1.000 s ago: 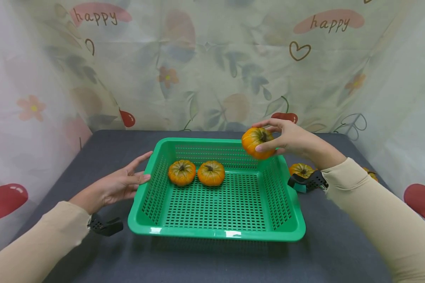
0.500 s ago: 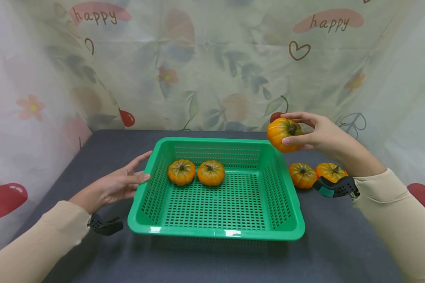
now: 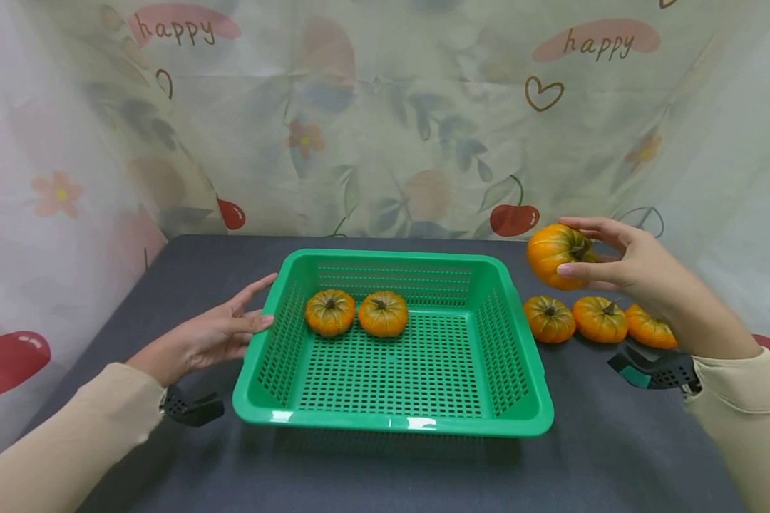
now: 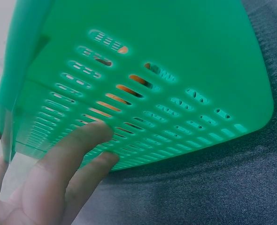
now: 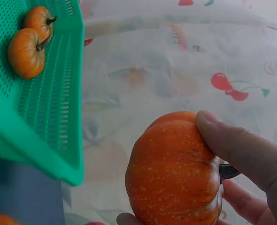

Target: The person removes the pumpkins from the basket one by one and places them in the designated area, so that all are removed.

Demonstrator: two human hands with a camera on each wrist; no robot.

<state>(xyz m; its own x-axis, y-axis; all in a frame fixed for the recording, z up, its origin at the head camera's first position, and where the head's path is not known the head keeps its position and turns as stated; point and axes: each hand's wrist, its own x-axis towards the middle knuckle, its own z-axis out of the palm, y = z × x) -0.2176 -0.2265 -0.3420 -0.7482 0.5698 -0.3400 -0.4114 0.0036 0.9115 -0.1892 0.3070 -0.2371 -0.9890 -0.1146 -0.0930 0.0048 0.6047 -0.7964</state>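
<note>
My right hand [image 3: 642, 271] pinches a small orange pumpkin [image 3: 554, 256] between thumb and fingers, up in the air right of the green basket [image 3: 391, 425]. In the right wrist view this pumpkin [image 5: 171, 171] has its dark stem turned toward the palm. Spread and fairly straight, the fingers of my left hand [image 3: 208, 335] rest against the basket's left side. The left wrist view has fingertips [image 4: 98, 133] on the slotted outer wall. Inside the basket, toward the back left, a pumpkin [image 3: 330, 312] sits beside another pumpkin [image 3: 383, 313].
Along the basket's right side, three more pumpkins stand in a row on the dark table: a near pumpkin [image 3: 549, 318], a middle pumpkin [image 3: 599, 318] and an end pumpkin [image 3: 648, 328] partly behind the right wrist. A printed curtain [image 3: 385, 142] hangs behind the table.
My right hand has carried the pumpkin rightward from over the basket's back right corner to beyond its right side, uncovering the row of pumpkins there. The left hand and basket stay put.
</note>
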